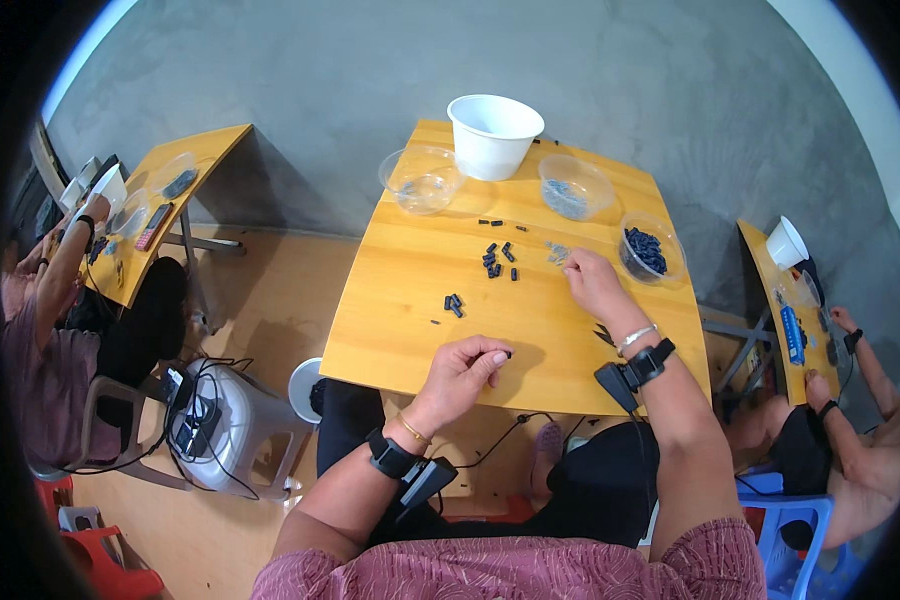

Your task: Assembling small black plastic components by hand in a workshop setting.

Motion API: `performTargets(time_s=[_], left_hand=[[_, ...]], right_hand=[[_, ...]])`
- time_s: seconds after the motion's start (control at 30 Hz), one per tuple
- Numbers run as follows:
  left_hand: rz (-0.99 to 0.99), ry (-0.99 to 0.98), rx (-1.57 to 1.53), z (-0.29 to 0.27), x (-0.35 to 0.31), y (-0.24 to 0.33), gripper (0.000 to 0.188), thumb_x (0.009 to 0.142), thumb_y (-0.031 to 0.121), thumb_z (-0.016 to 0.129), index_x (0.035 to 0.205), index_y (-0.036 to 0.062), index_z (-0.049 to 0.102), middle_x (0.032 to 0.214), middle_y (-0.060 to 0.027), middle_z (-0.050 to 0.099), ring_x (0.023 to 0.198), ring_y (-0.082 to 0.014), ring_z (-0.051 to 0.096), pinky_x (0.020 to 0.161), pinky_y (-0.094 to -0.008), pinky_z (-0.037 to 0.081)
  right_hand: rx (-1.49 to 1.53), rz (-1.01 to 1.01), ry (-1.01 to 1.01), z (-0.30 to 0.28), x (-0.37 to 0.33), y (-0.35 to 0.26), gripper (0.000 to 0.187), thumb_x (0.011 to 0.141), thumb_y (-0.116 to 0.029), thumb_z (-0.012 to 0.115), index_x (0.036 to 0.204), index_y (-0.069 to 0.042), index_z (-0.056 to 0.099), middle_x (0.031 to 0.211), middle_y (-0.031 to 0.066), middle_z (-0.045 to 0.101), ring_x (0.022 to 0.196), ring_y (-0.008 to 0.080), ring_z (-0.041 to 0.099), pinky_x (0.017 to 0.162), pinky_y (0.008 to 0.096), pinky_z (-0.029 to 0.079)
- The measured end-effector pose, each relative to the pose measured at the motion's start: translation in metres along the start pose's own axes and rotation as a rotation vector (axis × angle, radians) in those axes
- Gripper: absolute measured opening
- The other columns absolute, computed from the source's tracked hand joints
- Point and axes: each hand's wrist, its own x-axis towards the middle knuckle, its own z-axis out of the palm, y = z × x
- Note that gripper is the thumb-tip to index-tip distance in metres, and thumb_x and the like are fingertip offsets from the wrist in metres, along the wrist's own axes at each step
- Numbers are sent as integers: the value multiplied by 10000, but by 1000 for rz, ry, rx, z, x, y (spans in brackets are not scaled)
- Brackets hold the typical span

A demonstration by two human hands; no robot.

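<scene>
My left hand (462,378) is closed in a pinch above the table's near edge, with the end of a small black cylindrical piece (509,354) showing at its fingertips. Farther right, my right hand (596,284) reaches down to a little heap of small grey pieces (556,251). Its fingers are bent together, and whatever lies between them is hidden. Several short black cylinders (492,262) lie loose mid-table. A smaller group of black cylinders (454,304) lies nearer my left hand, close to one tiny dark bit (435,322).
Along the back of the yellow wooden table (380,335) stand a white bucket (494,150), a clear bowl (415,190) and a bowl of small grey pieces (567,200). A bowl of black cylinders (646,250) stands right. Dark tweezers (604,334) lie beside my right wrist. People work at both sides.
</scene>
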Motion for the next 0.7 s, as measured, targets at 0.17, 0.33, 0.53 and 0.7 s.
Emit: performTargets(time_s=[0.17,0.33,0.53,0.7], left_hand=[[53,55,-164,1,-3,-4,124,864,53,534,942,-8,609,732,-23,578,649,-92,530,616,-217,455],[-5,70,-343,11,-16,9,135,857,56,549,965,-5,603,784,-32,589,665,-113,543,639,-249,477],[9,-14,-463,31,-34,37,148,851,53,555,984,-1,594,820,-45,596,711,-134,567,676,-281,503],[24,-25,-501,44,-46,50,144,856,54,547,985,6,590,828,-57,603,737,-144,586,703,-300,522]], right_hand=[[334,100,-26,-27,-30,-57,37,780,-12,547,800,3,520,698,67,554,574,141,511,549,251,426],[910,170,-73,-51,-67,-100,43,807,-11,554,819,-7,513,736,9,546,652,65,501,593,204,420],[1384,183,-86,-68,-97,-131,50,837,-21,559,868,-10,521,789,27,553,717,87,529,664,208,449],[1497,164,-101,-77,-109,-140,88,833,-34,569,909,-3,535,833,69,566,734,139,548,679,260,464]])
